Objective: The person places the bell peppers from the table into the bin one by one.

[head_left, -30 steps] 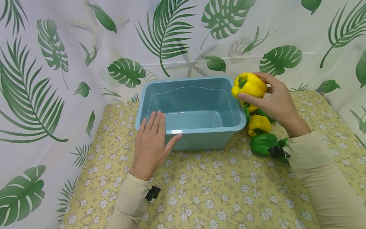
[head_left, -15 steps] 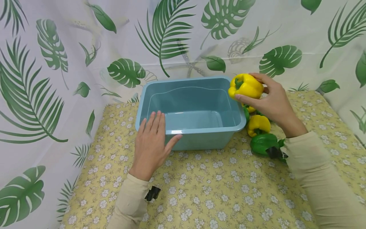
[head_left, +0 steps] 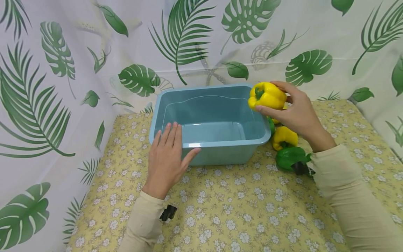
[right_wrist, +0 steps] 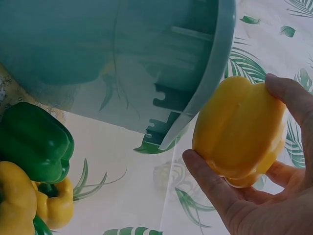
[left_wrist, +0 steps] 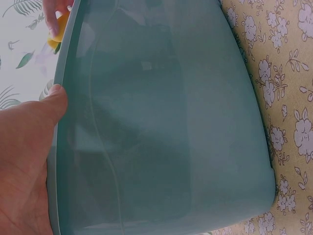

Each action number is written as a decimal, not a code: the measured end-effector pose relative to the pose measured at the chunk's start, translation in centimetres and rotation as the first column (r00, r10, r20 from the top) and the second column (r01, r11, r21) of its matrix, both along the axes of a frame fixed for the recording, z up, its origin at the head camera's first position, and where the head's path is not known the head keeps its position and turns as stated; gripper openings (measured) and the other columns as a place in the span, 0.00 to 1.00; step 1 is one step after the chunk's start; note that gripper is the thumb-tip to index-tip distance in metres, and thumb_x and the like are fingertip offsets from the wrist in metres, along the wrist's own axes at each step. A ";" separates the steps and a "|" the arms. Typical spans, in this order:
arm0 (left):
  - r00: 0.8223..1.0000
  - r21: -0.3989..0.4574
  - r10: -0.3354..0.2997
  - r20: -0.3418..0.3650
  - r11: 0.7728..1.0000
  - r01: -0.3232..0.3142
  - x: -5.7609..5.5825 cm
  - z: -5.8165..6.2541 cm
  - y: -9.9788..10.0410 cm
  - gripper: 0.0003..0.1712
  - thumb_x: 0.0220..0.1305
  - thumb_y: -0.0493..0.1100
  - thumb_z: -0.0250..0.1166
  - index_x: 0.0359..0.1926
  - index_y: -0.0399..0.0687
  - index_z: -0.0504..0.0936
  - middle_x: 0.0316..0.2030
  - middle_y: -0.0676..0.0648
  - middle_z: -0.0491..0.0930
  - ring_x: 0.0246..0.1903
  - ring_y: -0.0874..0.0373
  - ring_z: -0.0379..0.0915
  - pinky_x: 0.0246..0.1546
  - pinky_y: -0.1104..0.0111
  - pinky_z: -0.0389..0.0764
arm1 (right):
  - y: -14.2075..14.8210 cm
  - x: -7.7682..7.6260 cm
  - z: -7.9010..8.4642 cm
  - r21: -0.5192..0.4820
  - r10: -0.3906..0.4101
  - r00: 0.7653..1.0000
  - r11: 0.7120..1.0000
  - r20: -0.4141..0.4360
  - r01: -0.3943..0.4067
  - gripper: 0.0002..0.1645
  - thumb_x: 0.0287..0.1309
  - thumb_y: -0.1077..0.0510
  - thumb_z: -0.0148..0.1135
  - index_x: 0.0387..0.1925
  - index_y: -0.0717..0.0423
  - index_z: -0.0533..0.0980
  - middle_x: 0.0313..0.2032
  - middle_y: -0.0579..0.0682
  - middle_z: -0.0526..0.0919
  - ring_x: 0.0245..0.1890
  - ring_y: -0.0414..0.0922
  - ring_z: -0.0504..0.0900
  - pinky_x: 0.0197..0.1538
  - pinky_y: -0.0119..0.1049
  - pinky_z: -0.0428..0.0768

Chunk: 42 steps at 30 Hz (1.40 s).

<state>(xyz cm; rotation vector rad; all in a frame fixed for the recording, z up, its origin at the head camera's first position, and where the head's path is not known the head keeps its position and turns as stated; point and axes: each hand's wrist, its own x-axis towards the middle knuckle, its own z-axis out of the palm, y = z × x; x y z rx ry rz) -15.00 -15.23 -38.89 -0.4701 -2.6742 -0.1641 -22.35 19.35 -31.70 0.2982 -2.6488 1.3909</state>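
A light blue plastic tub (head_left: 223, 155) stands on the table, with nothing inside it in the head view. My left hand (head_left: 165, 161) rests with straight fingers over its front rim, near the left corner; in the left wrist view the thumb (left_wrist: 56, 100) lies along the rim. Between thumb and fingertips, my right hand (head_left: 297, 112) grips a yellow bell pepper (head_left: 268, 96), its green stem facing left. The pepper is held up at the tub's right rim, overlapping the back right corner in the head view. In the right wrist view the held pepper (right_wrist: 239, 132) appears beside the rim.
Right of the tub lie more bell peppers: a yellow one (head_left: 284, 137), a green one (head_left: 289, 158) partly behind the right wrist's black camera (head_left: 300, 168), and others mostly hidden by my right hand. A leaf-print curtain (head_left: 201, 42) hangs behind the flowered tablecloth (head_left: 220, 206).
My right hand has moved slightly left with the yellow bell pepper, bringing it further over the tub's right rim. The left hand and the tub have stayed put.
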 end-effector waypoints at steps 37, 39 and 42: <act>1.000 -0.020 0.015 0.019 1.000 -0.015 0.0 0.1 0.0 0.52 0.70 0.70 0.55 0.76 0.33 0.60 0.74 0.36 0.62 0.75 0.44 0.54 0.76 0.51 0.53 | -1.4 0.0 -0.1 0.031 0.067 0.998 0.997 -0.020 -0.066 0.47 0.55 0.50 0.78 0.73 0.49 0.67 0.68 0.53 0.70 0.55 0.57 0.75 0.40 0.25 0.76; 0.999 -0.022 0.017 0.029 1.000 -0.016 0.0 0.1 0.0 0.52 0.71 0.70 0.55 0.76 0.34 0.59 0.74 0.36 0.61 0.75 0.44 0.53 0.76 0.51 0.52 | -1.5 0.0 -0.1 0.025 0.069 0.997 0.997 -0.018 -0.069 0.47 0.55 0.51 0.78 0.73 0.49 0.67 0.68 0.53 0.70 0.54 0.57 0.75 0.39 0.22 0.77; 0.999 -0.021 0.017 0.028 1.000 -0.016 0.0 0.1 0.0 0.52 0.70 0.70 0.55 0.76 0.34 0.59 0.74 0.36 0.61 0.75 0.44 0.53 0.76 0.52 0.52 | -1.6 0.0 -0.1 0.012 0.077 0.997 0.997 -0.016 -0.077 0.47 0.55 0.51 0.78 0.73 0.50 0.66 0.68 0.53 0.70 0.55 0.57 0.75 0.38 0.20 0.78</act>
